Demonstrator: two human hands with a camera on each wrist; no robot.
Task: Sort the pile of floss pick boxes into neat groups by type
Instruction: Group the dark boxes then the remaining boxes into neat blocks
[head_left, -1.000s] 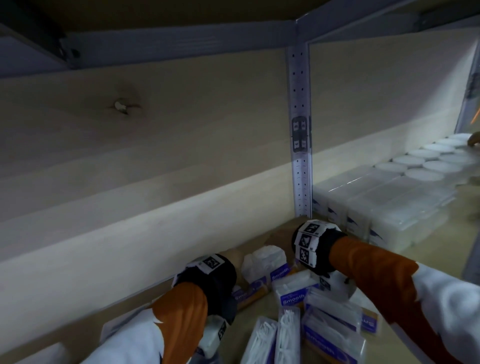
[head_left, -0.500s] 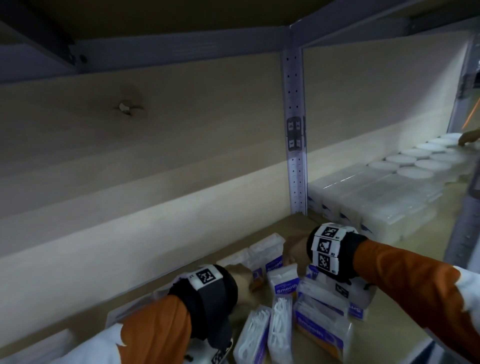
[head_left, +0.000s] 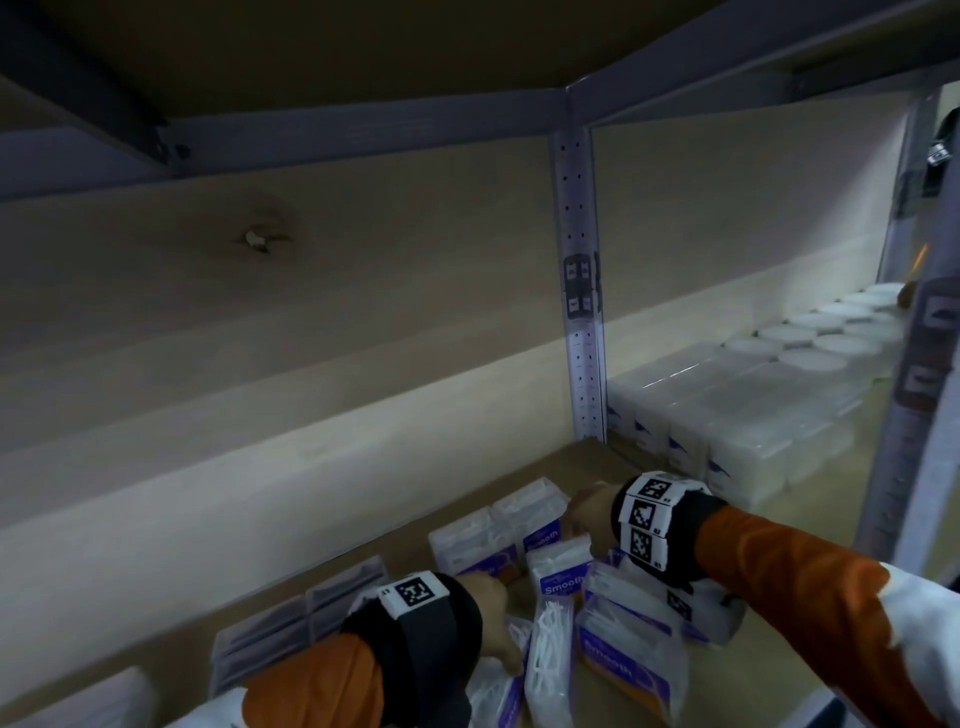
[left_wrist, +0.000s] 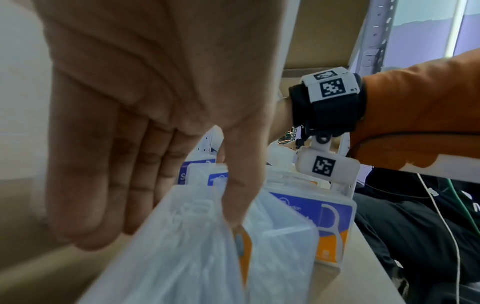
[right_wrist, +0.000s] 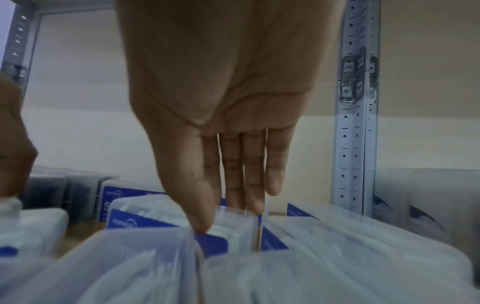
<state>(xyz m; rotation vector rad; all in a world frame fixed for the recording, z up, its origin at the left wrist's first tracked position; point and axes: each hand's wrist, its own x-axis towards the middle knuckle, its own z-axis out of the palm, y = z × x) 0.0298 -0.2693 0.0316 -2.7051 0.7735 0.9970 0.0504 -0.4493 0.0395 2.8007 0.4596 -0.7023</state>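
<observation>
L hand (left_wrist: 155, 98) pinches clear floss box (left_wrist: 182, 259); R hand (right_wrist: 221, 92) pinches upright box (right_wrist: 235, 226) mid-pile.

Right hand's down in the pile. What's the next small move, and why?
Probably lift the upright blue-label box straight up: the right hand pinches its top, thumb in front, fingers behind, and other boxes crowd it, so sliding it sideways could topple them. The left hand holds another clear box.

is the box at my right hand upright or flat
Upright: the right hand pinches the floss pick box by its top edge, label below.
</observation>
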